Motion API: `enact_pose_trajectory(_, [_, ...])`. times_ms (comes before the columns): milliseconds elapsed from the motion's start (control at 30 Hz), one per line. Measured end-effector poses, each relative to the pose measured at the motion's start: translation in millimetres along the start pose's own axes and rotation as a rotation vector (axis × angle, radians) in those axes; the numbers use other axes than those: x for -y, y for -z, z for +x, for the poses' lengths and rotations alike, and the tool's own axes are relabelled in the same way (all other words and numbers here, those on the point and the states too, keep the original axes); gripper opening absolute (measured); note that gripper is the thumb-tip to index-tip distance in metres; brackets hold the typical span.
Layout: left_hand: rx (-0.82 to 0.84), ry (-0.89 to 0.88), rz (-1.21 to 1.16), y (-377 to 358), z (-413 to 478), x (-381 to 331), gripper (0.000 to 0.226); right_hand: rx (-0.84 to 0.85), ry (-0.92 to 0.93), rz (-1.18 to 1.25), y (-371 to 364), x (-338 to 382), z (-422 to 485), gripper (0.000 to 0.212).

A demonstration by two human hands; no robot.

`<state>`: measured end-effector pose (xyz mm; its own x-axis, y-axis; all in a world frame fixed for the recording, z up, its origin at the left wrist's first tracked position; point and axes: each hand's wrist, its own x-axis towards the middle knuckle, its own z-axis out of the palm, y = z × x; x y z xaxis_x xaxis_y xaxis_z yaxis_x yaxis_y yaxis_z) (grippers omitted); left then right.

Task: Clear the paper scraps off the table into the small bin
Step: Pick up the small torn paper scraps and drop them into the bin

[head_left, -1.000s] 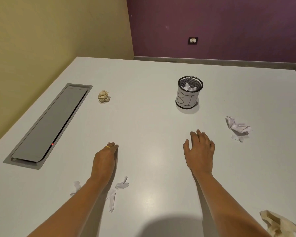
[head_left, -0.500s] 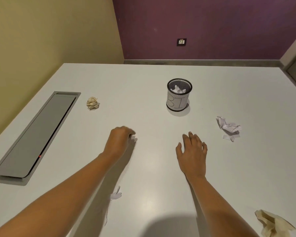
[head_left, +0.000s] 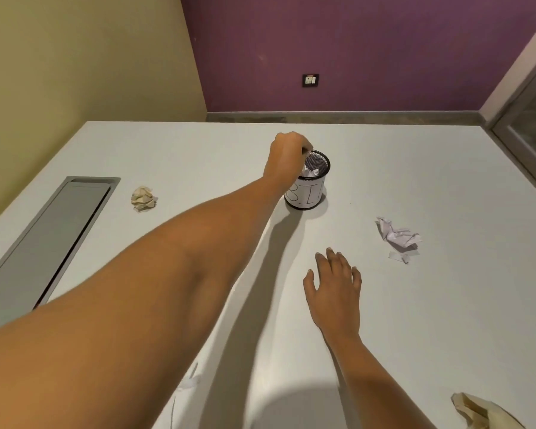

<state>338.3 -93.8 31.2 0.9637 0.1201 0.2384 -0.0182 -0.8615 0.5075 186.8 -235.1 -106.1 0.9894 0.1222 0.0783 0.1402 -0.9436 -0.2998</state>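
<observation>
The small black mesh bin (head_left: 307, 197), with a white label, stands mid-table and holds white paper. My left hand (head_left: 287, 159) hovers over its left rim with curled fingers; the small scrap they pinch is hidden. My right hand (head_left: 334, 292) lies flat and open on the white table (head_left: 446, 320). Loose scraps lie around: a beige ball (head_left: 143, 198) at the left, a crumpled white sheet (head_left: 398, 236) with a small strip (head_left: 399, 257) at the right, a beige wad (head_left: 480, 411) at the bottom right, and white bits (head_left: 189, 382) beside my left forearm.
A grey cable hatch (head_left: 50, 236) is set into the table along its left side. Yellow and purple walls meet behind the table's far edge, and a door frame (head_left: 526, 97) stands at the right.
My left hand picked a small white scrap off the table near me and carried it forward to the bin's rim. The right hand stayed flat on the table.
</observation>
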Motion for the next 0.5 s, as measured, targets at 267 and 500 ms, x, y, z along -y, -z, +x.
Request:
enact_pose_trajectory(267, [0.114,0.096,-0.118,-18,6,-2,0.048,-0.017,-0.003,-0.003,0,1,0,0.040])
enact_pose_trajectory(500, [0.114,0.062,-0.167,-10,-2,1,0.056,-0.010,0.001,0.004,1,0,-1,0.042])
